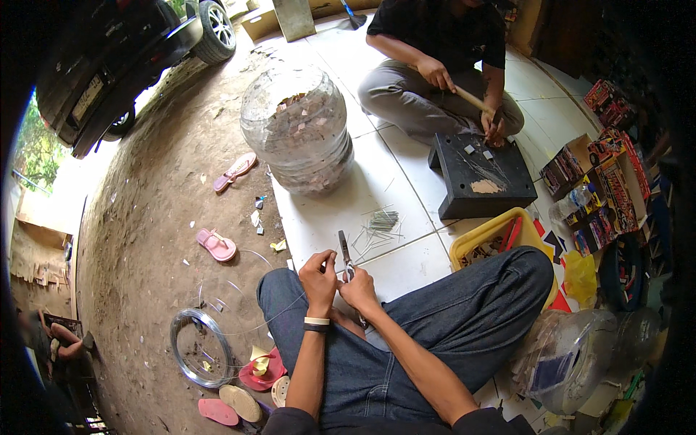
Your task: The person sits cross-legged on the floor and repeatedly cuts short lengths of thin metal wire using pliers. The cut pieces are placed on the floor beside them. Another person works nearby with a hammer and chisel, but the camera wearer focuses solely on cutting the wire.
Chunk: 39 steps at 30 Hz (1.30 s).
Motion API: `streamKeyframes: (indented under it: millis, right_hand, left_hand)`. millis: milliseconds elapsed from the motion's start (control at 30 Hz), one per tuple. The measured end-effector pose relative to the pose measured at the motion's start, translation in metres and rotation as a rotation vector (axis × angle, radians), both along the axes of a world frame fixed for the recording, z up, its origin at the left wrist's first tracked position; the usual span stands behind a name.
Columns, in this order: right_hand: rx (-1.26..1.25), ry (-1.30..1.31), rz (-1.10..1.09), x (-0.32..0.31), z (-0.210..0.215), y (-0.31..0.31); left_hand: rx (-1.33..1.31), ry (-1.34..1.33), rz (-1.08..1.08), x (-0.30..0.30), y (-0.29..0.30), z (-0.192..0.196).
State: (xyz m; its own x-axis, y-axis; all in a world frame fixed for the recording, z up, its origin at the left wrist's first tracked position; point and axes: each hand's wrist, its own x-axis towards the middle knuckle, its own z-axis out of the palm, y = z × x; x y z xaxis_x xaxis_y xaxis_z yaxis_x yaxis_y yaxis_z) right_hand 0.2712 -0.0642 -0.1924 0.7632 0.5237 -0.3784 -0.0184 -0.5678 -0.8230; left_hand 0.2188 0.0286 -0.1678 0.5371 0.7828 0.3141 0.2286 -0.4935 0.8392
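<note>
My left hand is closed in a pinch above my lap. A thin wire runs up to it from the silvery wire coil lying on the dirt at my left. Close beside it, my right hand is wrapped round a pliers-like cutter with dark jaws pointing away from me. The fingers partly hide its handles. Beyond the cutter, a loose pile of short cut wires lies on the white tiles.
A person opposite holds a wooden-handled hammer over a black stool. A large clear plastic bottle with scraps stands ahead. By my right knee is a yellow basket. Sandals lie leftward; cardboard boxes stand right.
</note>
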Motion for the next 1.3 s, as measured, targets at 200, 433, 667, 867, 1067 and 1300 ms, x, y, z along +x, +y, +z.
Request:
streamKeyframes:
  millis: [200,433,667,867,1067,1300]
  right_hand:
    - [0.158,0.046,-0.186,0.009,-0.022,0.002]
    - [0.314,0.083,0.079,0.004,-0.013,0.002]
    - [0.224,0.013,-0.041,0.000,0.002,0.005]
    - [0.220,0.054,-0.199,0.005,-0.002,0.006]
    - [0.264,-0.023,0.056,-0.002,0.005,0.000]
    - [0.255,-0.055,0.121,-0.005,0.016,-0.006]
  left_hand:
    - [-0.029,0.038,0.074,0.000,0.000,0.001]
    - [-0.029,0.052,0.111,0.000,0.000,0.003]
    - [0.044,0.063,0.062,0.003,-0.004,0.007]
    - [0.044,0.056,-0.028,0.004,-0.007,0.006]
    - [0.002,0.001,0.059,-0.001,0.002,0.000]
    - [0.034,0.007,0.098,-0.002,0.003,0.003]
